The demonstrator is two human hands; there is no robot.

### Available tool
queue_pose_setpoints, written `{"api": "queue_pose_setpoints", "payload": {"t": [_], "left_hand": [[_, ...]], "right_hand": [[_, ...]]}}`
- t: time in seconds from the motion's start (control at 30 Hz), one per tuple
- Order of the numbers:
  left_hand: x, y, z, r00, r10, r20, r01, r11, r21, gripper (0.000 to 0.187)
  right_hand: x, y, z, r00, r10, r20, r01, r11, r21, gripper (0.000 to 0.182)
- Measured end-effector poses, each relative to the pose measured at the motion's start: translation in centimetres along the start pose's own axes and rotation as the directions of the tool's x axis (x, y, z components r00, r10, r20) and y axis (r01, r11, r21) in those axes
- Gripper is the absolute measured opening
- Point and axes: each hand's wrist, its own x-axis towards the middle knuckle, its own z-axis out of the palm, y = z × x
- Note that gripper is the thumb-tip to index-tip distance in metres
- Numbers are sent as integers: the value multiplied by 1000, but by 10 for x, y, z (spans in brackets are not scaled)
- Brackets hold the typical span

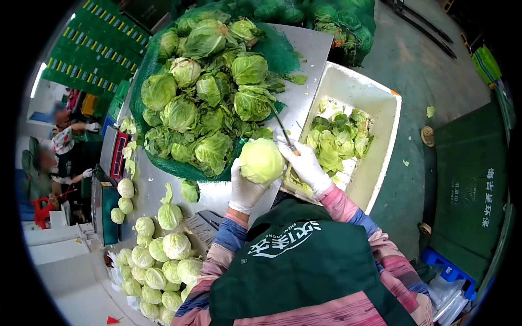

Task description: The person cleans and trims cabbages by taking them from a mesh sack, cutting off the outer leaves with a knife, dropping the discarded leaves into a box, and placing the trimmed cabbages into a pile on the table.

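A person in a green apron and striped sleeves stands at a steel worktop (304,49), both hands in white gloves. The left hand (243,187) cups a pale, rounded cabbage (261,160) from below, its fingers curled closed around the underside so the head is lifted clear of the worktop. The right hand (304,163) sits just beside the cabbage on its far side, fingers wrapped shut around the handle of a knife (283,129) whose thin blade points up and away from the fingers toward the heap. Beyond the fingers, a big pile of leafy untrimmed cabbages (206,92) lies on green netting (277,49), and it looks like most of the work is still waiting there. To the right of the right hand, a white bin (389,125) holds a layer of loose outer leaves (337,138), partly filling it. Down to the left of the left hand, well apart, a cluster of pale trimmed heads (157,261) is gathered, a fair number already cleaned. A scale (115,152) stands at the worktop's far left edge, and other people sit further off to the left.
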Motion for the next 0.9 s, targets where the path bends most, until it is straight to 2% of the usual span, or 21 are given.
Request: {"api": "queue_pose_setpoints", "payload": {"t": [0.03, 0.07, 0.1, 0.17, 0.23, 0.27, 0.3, 0.33, 0.4, 0.47, 0.5, 0.57, 0.63, 0.67, 0.7, 0.73, 0.77, 0.8, 0.87, 0.9], "left_hand": [[-3, 0, 8, 991, -49, 122, 67, 987, -149, 72], [-6, 0, 11, 967, -74, 244, 145, 947, -286, 73], [-6, 1, 11, 961, -88, 260, 183, 912, -368, 78], [3, -6, -29, 957, -78, 280, 172, 929, -329, 73], [3, -6, -32, 942, -101, 320, 209, 923, -324, 64], [3, -5, -33, 943, -95, 318, 203, 923, -328, 64], [2, -5, -34, 955, -92, 280, 172, 946, -275, 64], [0, -5, -35, 966, -88, 242, 144, 965, -220, 63], [-2, -3, -38, 955, -108, 278, 163, 970, -183, 63], [-6, -5, -38, 942, -130, 310, 182, 973, -145, 63], [-11, -6, -32, 974, -56, 220, 77, 993, -90, 63], [-14, 0, -22, 990, 25, 136, -22, 999, -27, 62], [-15, 13, -17, 995, -99, 28, 101, 987, -124, 59], [-13, 16, -16, 994, -103, 29, 106, 986, -128, 59], [-12, 18, -14, 998, -56, 30, 52, 992, 111, 58], [-11, 19, -11, 999, -10, 43, -6, 939, 345, 58], [-10, 20, -6, 998, 24, 55, -47, 881, 471, 54], [-7, 19, -9, 998, 22, 55, -45, 883, 467, 54], [-2, 18, -18, 994, 11, 108, -66, 845, 530, 53], [-2, 17, -18, 994, 11, 109, -67, 845, 530, 53]], "right_hand": [[-1, -17, 4, 998, 64, 24, -67, 984, 168, 44], [-8, -38, -2, 983, 180, 36, -183, 959, 214, 40], [-8, -40, -3, 982, 177, 60, -186, 957, 222, 40], [-10, -49, -6, 973, 185, 137, -210, 957, 200, 41], [-12, -57, -2, 972, 167, 165, -196, 964, 181, 41], [-13, -58, 0, 971, 150, 185, -180, 970, 162, 41], [-13, -54, 6, 975, 109, 193, -158, 952, 261, 39], [-14, -55, 8, 973, 112, 200, -162, 953, 257, 39], [-16, -59, 10, 957, 179, 227, -222, 959, 177, 38], [-17, -59, 13, 953, 193, 235, -248, 941, 233, 38], [-16, -53, 13, 955, 195, 222, -239, 952, 192, 40], [-13, -45, 13, 959, 195, 206, -228, 962, 148, 41], [-12, -41, 10, 995, -33, 95, 43, 994, -99, 45], [-11, -42, 8, 995, -29, 93, 38, 994, -103, 45], [-11, -46, 8, 992, -51, 119, 65, 991, -115, 48], [-10, -51, 8, 987, -72, 147, 91, 988, -126, 51], [-8, -54, 9, 976, -160, 149, 188, 962, -198, 49], [-6, -54, 8, 976, -157, 150, 185, 962, -201, 49], [-2, -47, 9, 956, -126, 266, 222, 903, -368, 44], [-1, -43, 11, 954, -188, 232, 259, 906, -334, 34]]}}
